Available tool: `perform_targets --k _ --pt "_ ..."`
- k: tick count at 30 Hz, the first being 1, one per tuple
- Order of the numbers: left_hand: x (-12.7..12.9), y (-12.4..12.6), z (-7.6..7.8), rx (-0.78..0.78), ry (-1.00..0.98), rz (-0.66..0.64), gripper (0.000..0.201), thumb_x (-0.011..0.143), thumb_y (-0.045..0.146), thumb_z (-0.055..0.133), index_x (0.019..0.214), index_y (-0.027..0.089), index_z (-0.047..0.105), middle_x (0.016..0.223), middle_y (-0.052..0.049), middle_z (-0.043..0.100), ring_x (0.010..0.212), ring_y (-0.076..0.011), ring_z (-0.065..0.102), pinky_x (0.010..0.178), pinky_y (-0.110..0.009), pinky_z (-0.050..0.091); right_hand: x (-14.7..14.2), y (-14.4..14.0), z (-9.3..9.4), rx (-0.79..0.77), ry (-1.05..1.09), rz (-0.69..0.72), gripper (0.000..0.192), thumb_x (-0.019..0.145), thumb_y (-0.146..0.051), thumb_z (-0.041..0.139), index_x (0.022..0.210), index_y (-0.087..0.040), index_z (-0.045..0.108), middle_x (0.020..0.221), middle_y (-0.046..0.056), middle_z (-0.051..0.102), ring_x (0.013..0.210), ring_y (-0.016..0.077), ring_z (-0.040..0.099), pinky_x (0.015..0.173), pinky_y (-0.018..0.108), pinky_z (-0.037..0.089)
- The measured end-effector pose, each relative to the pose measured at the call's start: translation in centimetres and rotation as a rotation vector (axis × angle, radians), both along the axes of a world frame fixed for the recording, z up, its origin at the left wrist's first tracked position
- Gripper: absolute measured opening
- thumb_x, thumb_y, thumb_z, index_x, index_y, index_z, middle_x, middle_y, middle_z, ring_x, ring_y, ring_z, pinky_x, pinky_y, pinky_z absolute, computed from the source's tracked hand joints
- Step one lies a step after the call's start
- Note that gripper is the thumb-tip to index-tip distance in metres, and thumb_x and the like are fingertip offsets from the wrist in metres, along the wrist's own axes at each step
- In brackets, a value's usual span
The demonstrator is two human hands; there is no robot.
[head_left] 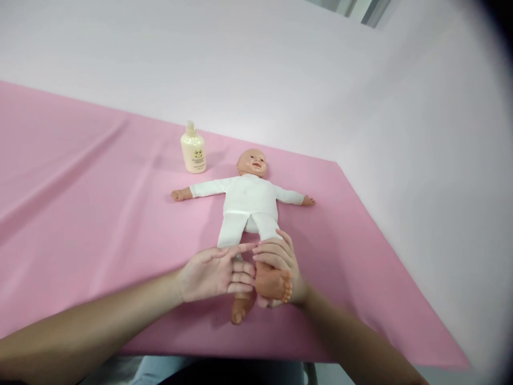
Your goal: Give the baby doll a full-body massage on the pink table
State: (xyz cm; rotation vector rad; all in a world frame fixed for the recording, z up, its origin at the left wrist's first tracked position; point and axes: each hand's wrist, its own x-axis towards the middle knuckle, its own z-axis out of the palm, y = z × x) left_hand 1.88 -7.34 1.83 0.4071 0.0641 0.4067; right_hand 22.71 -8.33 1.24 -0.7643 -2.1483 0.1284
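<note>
A baby doll (249, 195) in white clothes lies on its back, arms spread, its head toward the far edge. My right hand (286, 262) wraps round the lower leg and foot (272, 282) on the right, which is tilted up with the sole and toes showing. My left hand (216, 272) lies palm up with fingers stretched out, their tips at the side of that raised foot. Below my left fingers, the doll's other foot (241, 309) rests on the pink cloth. Part of that leg is hidden behind my left hand.
A pump-necked bottle of pale yellow liquid (194, 152) stands upright beyond the doll's arm on the left. The pink cloth (100, 214) covers the table, with creases at left. A white wall (200, 59) rises behind, and another is at right.
</note>
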Motion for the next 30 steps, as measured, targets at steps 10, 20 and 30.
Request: perform_targets --k 10,20,30 --pt "0.0 0.1 -0.2 0.050 0.044 0.002 0.058 0.080 0.039 0.051 0.130 0.013 0.036 0.111 -0.013 0.056 0.106 -0.0261 0.054 0.097 -0.042 0.028 -0.9 -1.5 1.8 0.021 0.201 0.250 0.029 0.080 -0.036 0.047 0.103 -0.019 0.049 0.076 0.002 0.063 0.075 0.0178 0.063 0.091 0.043 0.039" --pt "-0.4 0.5 -0.2 0.256 0.136 -0.078 0.048 0.083 0.038 0.051 0.124 0.015 0.043 0.111 -0.013 0.058 0.107 -0.0269 0.057 0.093 -0.040 0.036 -0.5 -1.4 1.9 0.108 0.072 0.382 0.017 0.085 -0.020 0.033 0.080 -0.020 0.049 0.069 0.003 0.059 0.065 0.0150 0.053 0.068 0.033 0.046" --pt "-1.1 2.1 0.5 0.591 0.254 -0.314 0.047 0.085 0.044 0.046 0.122 0.014 0.044 0.092 -0.013 0.069 0.089 -0.0285 0.066 0.084 -0.045 0.043 -1.8 -2.1 0.4 0.076 -0.166 0.431 0.029 0.078 -0.023 0.043 0.053 -0.022 0.028 0.046 -0.004 0.044 0.048 0.0121 0.041 0.055 0.029 0.035"
